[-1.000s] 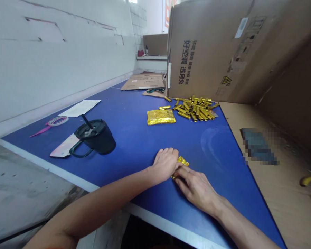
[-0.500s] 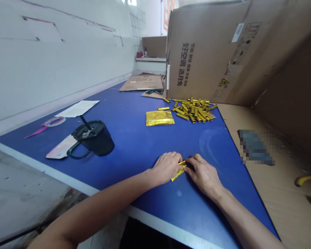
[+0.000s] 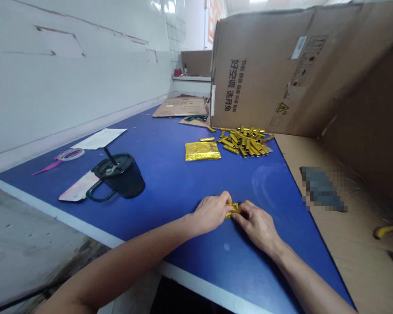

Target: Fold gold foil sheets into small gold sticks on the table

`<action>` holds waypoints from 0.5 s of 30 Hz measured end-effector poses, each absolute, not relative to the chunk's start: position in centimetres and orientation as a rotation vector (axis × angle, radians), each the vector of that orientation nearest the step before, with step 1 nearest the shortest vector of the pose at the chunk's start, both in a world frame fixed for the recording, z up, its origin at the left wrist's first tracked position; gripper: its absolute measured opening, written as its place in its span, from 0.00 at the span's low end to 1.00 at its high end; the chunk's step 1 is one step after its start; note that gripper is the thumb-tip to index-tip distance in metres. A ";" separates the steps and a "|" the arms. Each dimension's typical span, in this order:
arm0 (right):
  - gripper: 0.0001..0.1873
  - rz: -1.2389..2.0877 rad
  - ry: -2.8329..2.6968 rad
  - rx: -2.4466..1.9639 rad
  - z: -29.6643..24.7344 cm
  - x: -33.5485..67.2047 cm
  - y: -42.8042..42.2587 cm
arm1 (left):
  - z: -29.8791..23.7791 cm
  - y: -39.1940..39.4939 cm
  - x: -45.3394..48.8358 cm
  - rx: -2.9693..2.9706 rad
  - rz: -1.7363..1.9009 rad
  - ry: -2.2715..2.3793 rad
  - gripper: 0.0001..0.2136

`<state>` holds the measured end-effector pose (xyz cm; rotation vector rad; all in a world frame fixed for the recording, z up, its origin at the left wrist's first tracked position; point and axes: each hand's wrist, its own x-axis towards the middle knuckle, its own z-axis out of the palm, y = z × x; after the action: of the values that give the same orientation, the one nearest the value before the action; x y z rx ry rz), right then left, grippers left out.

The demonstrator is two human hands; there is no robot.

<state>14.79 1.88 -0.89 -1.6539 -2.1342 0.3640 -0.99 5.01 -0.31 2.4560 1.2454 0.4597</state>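
Observation:
A small piece of gold foil is pinched between both hands, low over the blue tabletop. My left hand grips its left end, fingers closed. At the other end my right hand is closed on it too, thumb toward the near side. The fingers cover much of the foil. Farther back lies a flat stack of gold foil sheets. Behind and to the right of it is a pile of small rolled gold foil tubes, with a loose tube just beyond the stack.
A dark lidded mug with a straw stands at left, beside a phone, a tape roll and white paper. A large cardboard box rises behind the tubes. Cardboard borders the right edge.
The foil between my hands has become smaller and narrower, its near flap no longer sticking out. Both hands remain in nearly the same place, and the view has tilted slightly up.

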 end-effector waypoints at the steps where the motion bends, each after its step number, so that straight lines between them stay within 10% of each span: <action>1: 0.10 0.438 -2.080 -1.647 -0.9 14.9 2.0 | -0.2 5.1 -0.9 2.443 0.477 1.280 0.08; 15: 0.13 1.147 -1.414 -1.411 -0.6 15.1 2.3 | 0.6 5.9 -0.2 2.228 0.629 1.237 0.11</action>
<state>15.10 2.28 -0.61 -1.4106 -1.4145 1.1466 -0.24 5.94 0.59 2.2275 1.2368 0.6286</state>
